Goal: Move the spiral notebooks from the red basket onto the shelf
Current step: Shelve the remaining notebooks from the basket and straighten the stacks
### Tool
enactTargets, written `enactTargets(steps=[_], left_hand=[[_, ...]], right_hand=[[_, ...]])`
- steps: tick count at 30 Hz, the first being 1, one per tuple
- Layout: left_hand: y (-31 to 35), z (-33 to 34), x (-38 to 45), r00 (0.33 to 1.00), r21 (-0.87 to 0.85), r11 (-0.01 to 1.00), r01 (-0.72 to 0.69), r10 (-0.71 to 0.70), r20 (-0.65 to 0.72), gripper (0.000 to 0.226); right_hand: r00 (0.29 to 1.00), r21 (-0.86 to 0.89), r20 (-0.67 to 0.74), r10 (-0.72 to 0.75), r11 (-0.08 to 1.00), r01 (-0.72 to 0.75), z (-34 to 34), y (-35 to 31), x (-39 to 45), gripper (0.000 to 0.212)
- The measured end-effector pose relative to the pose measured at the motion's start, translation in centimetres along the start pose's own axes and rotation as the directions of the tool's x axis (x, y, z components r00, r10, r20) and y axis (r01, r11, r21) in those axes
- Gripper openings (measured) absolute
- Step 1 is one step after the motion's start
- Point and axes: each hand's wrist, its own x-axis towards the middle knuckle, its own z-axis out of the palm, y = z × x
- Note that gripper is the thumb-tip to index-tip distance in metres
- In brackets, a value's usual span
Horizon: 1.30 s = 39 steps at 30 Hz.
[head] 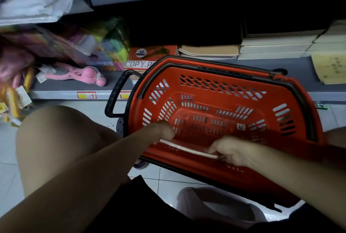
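Both forearms reach from the bottom edge into the red basket (pixel 224 112), which stands tilted on the tiled floor (pixel 11 157) just in front of the lowest shelf (pixel 74 86). Left hand (pixel 164 130): fingers curled down over the left end of a thin white-edged item, apparently a spiral notebook (pixel 187 148) lying flat against the basket's near wall; spiral binding not resolvable. Right hand (pixel 230 150): fingers curled and close together, pinching the right end of the same white edge. Fingertips of both hands are hidden behind the knuckles, so exact contact is unclear.

Basket floor, seen through the perforations, shows only a small white label near its right side. Black handle (pixel 117 94) sticks out from the basket's left side; a black rim band runs along the far edge.

Shelf contents, left to right:
- pink plush toy (pixel 78 74) lying near the front edge, left part;
- bagged colourful items (pixel 104 43) behind it, blurred;
- orange A4 copy paper pack (pixel 149 52), just behind the basket's far left corner;
- brown-covered notebooks (pixel 209 51), stacked flat at centre;
- taller stacks of pale books (pixel 277 45) towards the right end;
- yellow printed sheet (pixel 329 67) at the right edge.

Bare knee (pixel 56 139) sits left of the basket. Pale plastic bag (pixel 215 206) lies on the floor near the bottom edge.
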Motion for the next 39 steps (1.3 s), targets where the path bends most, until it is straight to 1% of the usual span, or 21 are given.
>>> enactTargets(steps=[2, 4, 5, 7, 9, 11, 13, 15, 17, 18, 20, 22, 24, 26, 29, 30, 32, 35, 36, 37, 39], left_hand=[[-0.3, -0.2, 0.0, 1.000, -0.171, 0.985, 0.004, -0.007, -0.015, 0.026], [-0.5, -0.5, -0.5, 1.000, -0.395, 0.919, 0.010, -0.013, -0.004, 0.018], [-0.5, -0.7, -1.1, 1.000, -0.500, 0.866, 0.006, -0.011, -0.008, 0.016], [-0.8, -1.1, -2.8, 0.998, -0.657, 0.752, -0.057, 0.025, -0.058, 0.017], [-1.4, -1.6, -5.2, 0.990, -0.756, 0.639, -0.143, 0.088, -0.112, 0.019], [-2.2, -2.1, -7.7, 0.971, -0.815, 0.533, -0.229, 0.186, -0.151, 0.018], [-2.9, -2.8, -9.9, 0.934, -0.830, 0.444, -0.337, 0.272, -0.233, 0.015], [-3.1, -3.4, -11.5, 0.886, -0.826, 0.346, -0.446, 0.302, -0.352, 0.014], [-3.0, -3.9, -12.9, 0.843, -0.820, 0.230, -0.524, 0.272, -0.463, 0.016], [-2.8, -3.9, -13.6, 0.825, -0.818, 0.165, -0.551, 0.251, -0.506, 0.013], [-2.4, -4.1, -15.1, 0.779, -0.796, 0.033, -0.605, 0.230, -0.583, 0.012], [-2.2, -4.1, -16.7, 0.734, -0.762, -0.077, -0.644, 0.222, -0.642, 0.023], [-2.5, -4.1, -18.4, 0.710, -0.741, -0.163, -0.652, 0.212, -0.671, 0.016], [-3.3, -3.8, -19.4, 0.694, -0.725, -0.220, -0.653, 0.209, -0.689, 0.013], [-4.6, -3.8, -20.0, 0.677, -0.706, -0.300, -0.642, 0.211, -0.705, 0.027], [-4.9, -4.0, -20.3, 0.656, -0.689, -0.327, -0.647, 0.220, -0.722, 0.035], [-5.7, -4.7, -20.9, 0.587, -0.626, -0.382, -0.680, 0.229, -0.777, 0.051], [-6.7, -6.1, -21.7, 0.488, -0.558, -0.411, -0.721, 0.270, -0.830, 0.082], [-6.9, -6.6, -22.0, 0.471, -0.544, -0.421, -0.726, 0.273, -0.839, 0.078], [-7.0, -7.2, -22.3, 0.455, -0.529, -0.436, -0.728, 0.269, -0.849, 0.067], [-6.8, -8.7, -23.0, 0.433, -0.514, -0.452, -0.729, 0.277, -0.857, 0.050]], right_hand=[[0.997, 0.099, 0.050, 0.063, 0.993, -0.068, -0.4, -0.4, -0.7, 0.017], [0.994, 0.194, 0.073, 0.087, 0.976, -0.100, -0.5, -0.7, -1.5, 0.012], [0.992, 0.262, 0.087, 0.087, 0.959, -0.107, -0.5, -0.9, -1.8, 0.011], [0.991, 0.372, 0.112, 0.073, 0.921, -0.110, -0.6, -1.0, -2.6, 0.013], [0.995, 0.446, 0.102, 0.021, 0.893, -0.065, -1.0, -1.0, -4.0, 0.018], [0.997, 0.507, 0.056, -0.047, 0.862, 0.012, -2.1, -1.1, -5.9, 0.021], [0.989, 0.539, 0.003, -0.150, 0.833, 0.124, -3.4, -1.5, -8.5, 0.021], [0.959, 0.555, -0.053, -0.280, 0.790, 0.261, -4.2, -2.6, -11.5, 0.016], [0.919, 0.512, -0.098, -0.381, 0.773, 0.375, -4.4, -3.5, -14.2, 0.006], [0.903, 0.477, -0.113, -0.414, 0.775, 0.415, -4.2, -3.6, -15.4, 0.006], [0.876, 0.419, -0.138, -0.463, 0.774, 0.475, -3.6, -3.6, -17.3, 0.014], [0.849, 0.393, -0.141, -0.509, 0.758, 0.520, -2.8, -3.2, -18.9, 0.018], [0.811, 0.394, -0.150, -0.565, 0.718, 0.574, -2.1, -2.8, -20.5, 0.020], [0.763, 0.395, -0.193, -0.616, 0.663, 0.635, -1.6, -2.6, -21.9, 0.021], [0.692, 0.352, -0.241, -0.680, 0.603, 0.716, -0.9, -2.9, -23.8, 0.024], [0.669, 0.338, -0.247, -0.701, 0.585, 0.737, -0.6, -3.3, -24.4, 0.026], [0.600, 0.311, -0.270, -0.753, 0.522, 0.794, -0.2, -4.1, -25.0, 0.031], [0.483, 0.301, -0.346, -0.804, 0.393, 0.869, 0.4, -5.4, -25.6, 0.036], [0.445, 0.310, -0.363, -0.819, 0.344, 0.886, 0.6, -6.0, -25.8, 0.039], [0.410, 0.326, -0.349, -0.843, 0.301, 0.896, 0.7, -6.6, -26.1, 0.049], [0.362, 0.346, -0.323, -0.874, 0.247, 0.905, 0.7, -8.2, -26.2, 0.082]])
